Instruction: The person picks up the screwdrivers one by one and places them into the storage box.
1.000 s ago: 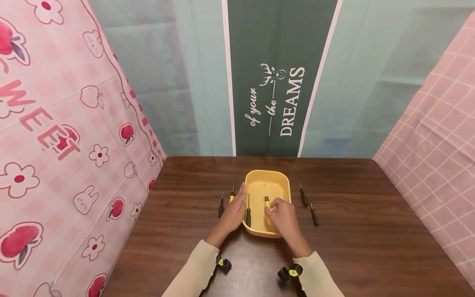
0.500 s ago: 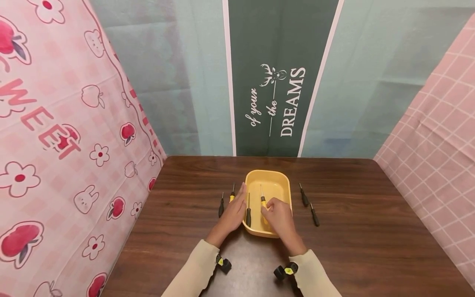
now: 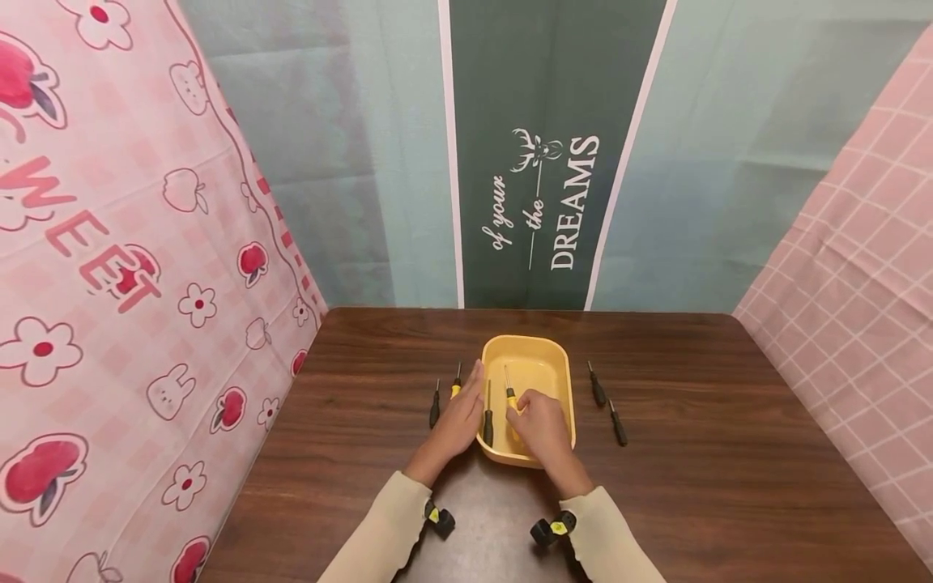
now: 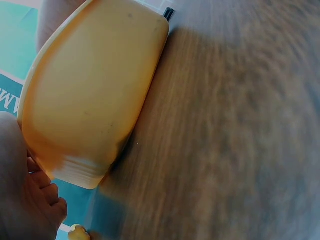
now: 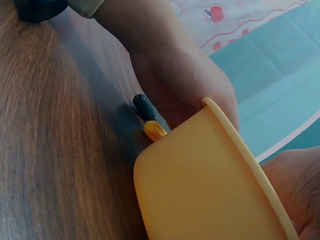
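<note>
A yellow box with rounded corners stands on the wooden table, its outer wall large in the left wrist view. My right hand reaches inside and grips the yellow handle of a screwdriver, whose metal shaft points to the far side. Along the inside left wall lies a black-handled screwdriver. Against the left outer wall rests my left hand, fingers straight and pointing away. Just left of it are a black screwdriver and a yellow one, partly covered by the hand.
Right of the box, two black screwdrivers lie on the brown table. A green curtain hangs behind the table. Pink patterned cloths hang at both sides.
My right hand has moved left inside the box with the yellow screwdriver, nearer to the black one. The left hand has stayed in place at the wall.
</note>
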Motion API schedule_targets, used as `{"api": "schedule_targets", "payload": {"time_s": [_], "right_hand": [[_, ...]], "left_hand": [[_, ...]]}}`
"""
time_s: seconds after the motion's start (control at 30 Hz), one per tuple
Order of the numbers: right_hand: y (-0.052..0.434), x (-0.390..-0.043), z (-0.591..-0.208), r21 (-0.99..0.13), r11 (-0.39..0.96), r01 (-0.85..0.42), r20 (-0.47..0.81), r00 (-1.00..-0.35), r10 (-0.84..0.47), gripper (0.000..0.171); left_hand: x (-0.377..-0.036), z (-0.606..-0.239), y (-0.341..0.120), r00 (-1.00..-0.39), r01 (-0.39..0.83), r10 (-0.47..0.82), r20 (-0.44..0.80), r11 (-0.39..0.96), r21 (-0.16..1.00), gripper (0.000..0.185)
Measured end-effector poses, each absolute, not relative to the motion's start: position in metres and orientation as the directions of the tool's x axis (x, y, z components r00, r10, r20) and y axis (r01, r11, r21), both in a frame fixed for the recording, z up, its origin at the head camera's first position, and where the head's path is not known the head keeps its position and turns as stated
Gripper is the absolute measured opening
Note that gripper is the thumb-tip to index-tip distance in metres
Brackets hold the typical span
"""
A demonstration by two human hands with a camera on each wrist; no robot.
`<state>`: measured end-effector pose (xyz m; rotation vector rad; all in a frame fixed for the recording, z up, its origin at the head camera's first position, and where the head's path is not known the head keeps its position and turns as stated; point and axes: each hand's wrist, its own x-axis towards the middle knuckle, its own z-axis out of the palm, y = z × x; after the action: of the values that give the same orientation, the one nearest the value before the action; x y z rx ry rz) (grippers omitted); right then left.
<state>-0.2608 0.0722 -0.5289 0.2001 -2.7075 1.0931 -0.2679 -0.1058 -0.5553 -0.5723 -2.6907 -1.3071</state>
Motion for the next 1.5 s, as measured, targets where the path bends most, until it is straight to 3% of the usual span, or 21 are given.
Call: {"api": "schedule_targets", "payload": {"time_s": [0.63, 1.5], "right_hand": [[0.0684, -0.2633, -0.528, -0.66, 0.737, -0.146, 0.154, -0.986, -0.058, 0.016], [0.0687, -0.2627, -0.5354, -0.632, 0.764, -0.133, 0.054, -0.99, -0.128, 0.03]], "left_hand": [[-0.2674, -0.5563, -0.105, -0.924, 0.376, 0.293, 0.247, 0.564, 0.736, 0.054], [-0.263, -0.5549, -0.1052, -0.927, 0.365, 0.288, 0.238, 0.559, 0.744, 0.054]]}}
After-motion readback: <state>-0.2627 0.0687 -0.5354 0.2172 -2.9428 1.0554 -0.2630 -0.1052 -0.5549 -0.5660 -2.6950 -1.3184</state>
